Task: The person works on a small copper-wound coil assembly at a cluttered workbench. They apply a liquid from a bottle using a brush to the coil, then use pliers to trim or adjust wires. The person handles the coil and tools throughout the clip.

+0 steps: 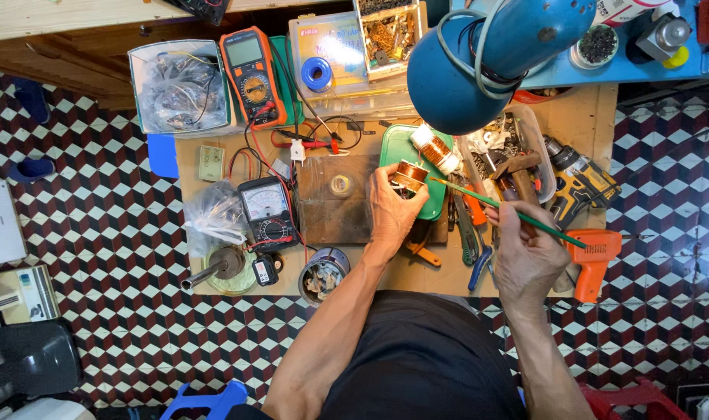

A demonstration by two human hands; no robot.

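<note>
My left hand (392,208) grips a small copper-wire coil (410,174) above a green tray (397,144). My right hand (525,253) holds a thin green-handled brush (510,211), whose tip points left and reaches the coil. A second, larger copper coil with a white wrap (433,148) lies on the tray just behind. Both hands work over a small wooden bench (572,117).
A blue lamp head (479,62) hangs over the bench. An orange digital meter (251,74), an analog meter (267,210), a yellow drill (580,183), an orange tool (595,260), pliers (467,225) and parts bins (179,85) crowd the bench. Checkered tile floor (98,233) surrounds it.
</note>
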